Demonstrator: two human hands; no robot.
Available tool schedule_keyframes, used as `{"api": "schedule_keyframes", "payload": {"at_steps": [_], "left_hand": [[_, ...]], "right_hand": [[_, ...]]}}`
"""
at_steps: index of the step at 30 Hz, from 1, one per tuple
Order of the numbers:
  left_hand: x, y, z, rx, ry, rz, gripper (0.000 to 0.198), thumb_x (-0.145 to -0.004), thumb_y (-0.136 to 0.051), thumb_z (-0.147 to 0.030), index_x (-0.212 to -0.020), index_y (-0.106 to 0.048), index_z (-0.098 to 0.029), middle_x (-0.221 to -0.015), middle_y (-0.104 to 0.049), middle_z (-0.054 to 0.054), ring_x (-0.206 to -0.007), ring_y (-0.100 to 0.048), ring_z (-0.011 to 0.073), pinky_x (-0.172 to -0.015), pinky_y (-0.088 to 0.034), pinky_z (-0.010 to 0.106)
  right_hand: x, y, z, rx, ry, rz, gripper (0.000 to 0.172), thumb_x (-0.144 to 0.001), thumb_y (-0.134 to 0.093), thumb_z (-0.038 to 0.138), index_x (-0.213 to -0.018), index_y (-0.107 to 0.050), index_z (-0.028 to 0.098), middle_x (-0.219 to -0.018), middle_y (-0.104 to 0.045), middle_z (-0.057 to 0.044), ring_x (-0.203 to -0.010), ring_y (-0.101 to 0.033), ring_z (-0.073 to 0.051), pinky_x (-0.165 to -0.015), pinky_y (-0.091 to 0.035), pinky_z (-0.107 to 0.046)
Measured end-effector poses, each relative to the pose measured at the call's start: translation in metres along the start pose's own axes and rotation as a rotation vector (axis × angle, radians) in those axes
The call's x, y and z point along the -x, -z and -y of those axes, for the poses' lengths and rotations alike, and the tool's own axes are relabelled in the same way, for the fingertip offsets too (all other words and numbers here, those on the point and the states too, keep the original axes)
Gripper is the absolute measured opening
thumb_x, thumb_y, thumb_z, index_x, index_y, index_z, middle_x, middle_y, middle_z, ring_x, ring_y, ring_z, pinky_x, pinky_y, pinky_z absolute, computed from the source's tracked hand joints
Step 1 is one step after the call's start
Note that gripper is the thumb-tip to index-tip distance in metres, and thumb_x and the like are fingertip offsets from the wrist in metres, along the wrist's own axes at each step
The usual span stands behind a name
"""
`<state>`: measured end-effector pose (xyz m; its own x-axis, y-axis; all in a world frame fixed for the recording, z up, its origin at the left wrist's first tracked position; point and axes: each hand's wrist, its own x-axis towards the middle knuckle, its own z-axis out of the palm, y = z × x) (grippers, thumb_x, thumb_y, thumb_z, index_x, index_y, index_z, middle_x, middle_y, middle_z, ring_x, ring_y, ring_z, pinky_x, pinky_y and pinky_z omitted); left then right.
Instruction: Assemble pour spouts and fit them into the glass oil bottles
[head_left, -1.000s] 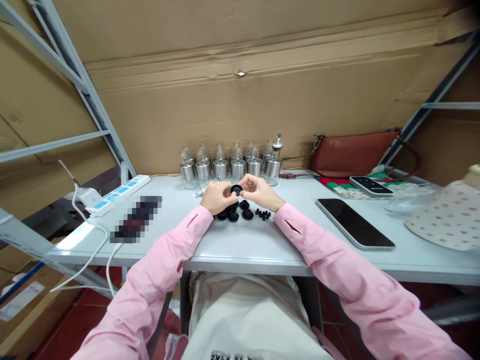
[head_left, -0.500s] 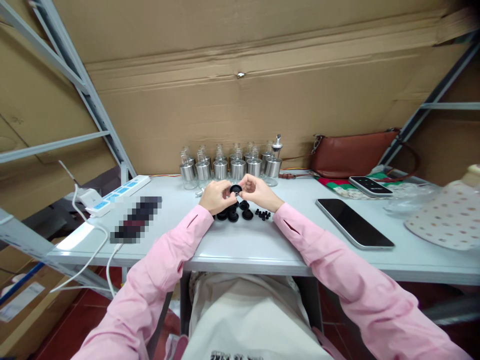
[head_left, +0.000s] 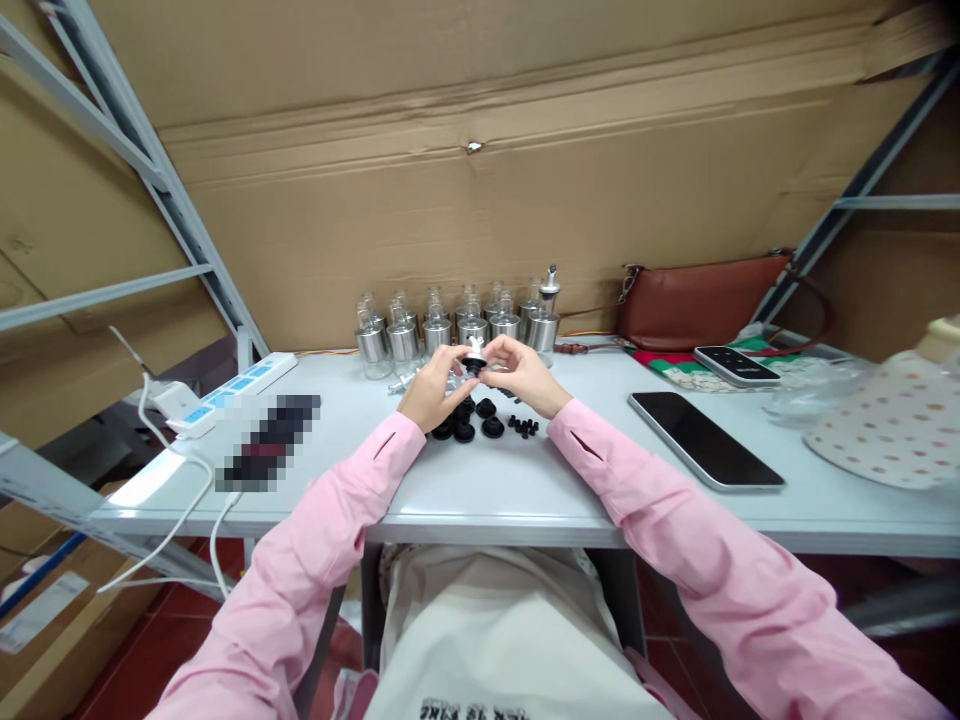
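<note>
Above the table, my left hand point(head_left: 435, 390) and my right hand point(head_left: 525, 375) pinch a bottle pourer point(head_left: 475, 362) between them. Its silver spout points up, and a black ribbed stopper forms its lower part. Below the hands lie several black round stoppers point(head_left: 463, 431), with a cluster of small black caps point(head_left: 523, 427) to their right. Beyond my left fingers are silver spout parts point(head_left: 401, 382), partly hidden by the hand. Glass bottles with steel sleeves point(head_left: 436, 334) stand in rows at the back; the rightmost one carries a pourer point(head_left: 551, 285).
On the left lie a power strip point(head_left: 236, 392) and white cables. A phone point(head_left: 705, 440) rests on the right, near a brown bag point(head_left: 697, 300), another dark device point(head_left: 736, 366) and a dotted cloth item point(head_left: 892, 425). Cardboard point(head_left: 480, 220) walls off the back.
The held piece has turned: its black underside faced me before, and now the silver spout stands upward with the stopper below. Both hands stay close together around it.
</note>
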<state>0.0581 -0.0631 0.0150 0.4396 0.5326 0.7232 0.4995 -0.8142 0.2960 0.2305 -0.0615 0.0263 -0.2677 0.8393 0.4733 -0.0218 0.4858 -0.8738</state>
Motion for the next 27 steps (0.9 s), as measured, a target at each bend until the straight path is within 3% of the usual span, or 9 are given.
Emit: {"api": "schedule_keyframes", "payload": {"at_steps": [7,14,16,19,22,25,27], "left_hand": [[-0.001,0.003,-0.006,0.026,-0.065,0.026,0.034,-0.086,-0.047,-0.028,-0.119,-0.042,-0.022,-0.115,-0.048,0.008,-0.103,-0.052,0.0154,-0.087,-0.044,0.027],[-0.002,-0.001,0.007,0.044,-0.106,-0.045,0.024,-0.081,-0.055,-0.029,-0.101,-0.046,-0.018,-0.096,-0.054,0.005,-0.083,-0.055,0.0124,-0.077,-0.047,0.025],[-0.003,-0.002,0.013,0.057,-0.104,-0.094,0.022,-0.079,-0.057,-0.025,-0.096,-0.046,-0.017,-0.09,-0.053,0.003,-0.08,-0.055,0.0113,-0.075,-0.048,0.025],[-0.003,-0.002,0.017,0.062,-0.077,-0.135,0.023,-0.075,-0.055,-0.015,-0.095,-0.045,-0.017,-0.088,-0.051,0.002,-0.079,-0.054,0.0101,-0.075,-0.047,0.023],[-0.003,-0.001,0.012,0.034,-0.089,-0.081,0.026,-0.073,-0.048,-0.007,-0.097,-0.046,-0.017,-0.095,-0.051,0.004,-0.088,-0.053,0.0114,-0.081,-0.045,0.024],[-0.003,0.0,0.006,0.007,-0.119,-0.012,0.027,-0.07,-0.043,-0.001,-0.092,-0.049,-0.016,-0.102,-0.051,0.007,-0.099,-0.05,0.0137,-0.089,-0.041,0.027],[-0.003,0.001,0.004,0.013,-0.123,0.003,0.028,-0.068,-0.041,0.001,-0.089,-0.049,-0.016,-0.101,-0.051,0.007,-0.1,-0.05,0.0139,-0.09,-0.04,0.027]], "right_hand": [[0.001,-0.001,-0.002,0.066,0.02,0.03,0.027,-0.06,-0.061,0.018,-0.085,-0.05,0.018,-0.08,-0.058,0.0,-0.074,-0.056,-0.012,-0.071,-0.044,-0.027],[-0.001,0.004,-0.002,0.215,0.027,0.054,0.028,-0.062,-0.061,0.025,-0.088,-0.055,0.017,-0.084,-0.061,-0.003,-0.07,-0.056,-0.012,-0.062,-0.044,-0.025],[-0.003,0.011,-0.003,0.358,0.036,0.002,0.026,-0.067,-0.057,0.026,-0.091,-0.057,0.016,-0.082,-0.062,-0.003,-0.069,-0.056,-0.012,-0.063,-0.044,-0.025],[-0.006,0.031,-0.009,0.772,0.005,-0.128,0.018,-0.071,-0.054,0.023,-0.085,-0.063,0.015,-0.071,-0.062,-0.002,-0.065,-0.054,-0.013,-0.064,-0.041,-0.025],[-0.008,0.053,-0.018,1.048,-0.136,-0.058,0.013,-0.07,-0.057,0.02,-0.077,-0.067,0.017,-0.066,-0.063,-0.002,-0.06,-0.053,-0.013,-0.061,-0.037,-0.024],[-0.008,0.065,-0.027,1.137,-0.25,-0.006,0.012,-0.07,-0.06,0.023,-0.074,-0.07,0.017,-0.065,-0.064,-0.002,-0.06,-0.055,-0.013,-0.059,-0.037,-0.023],[-0.008,0.064,-0.032,1.166,-0.247,0.019,0.014,-0.07,-0.06,0.021,-0.077,-0.071,0.018,-0.069,-0.065,-0.002,-0.063,-0.056,-0.013,-0.06,-0.037,-0.022]]}}
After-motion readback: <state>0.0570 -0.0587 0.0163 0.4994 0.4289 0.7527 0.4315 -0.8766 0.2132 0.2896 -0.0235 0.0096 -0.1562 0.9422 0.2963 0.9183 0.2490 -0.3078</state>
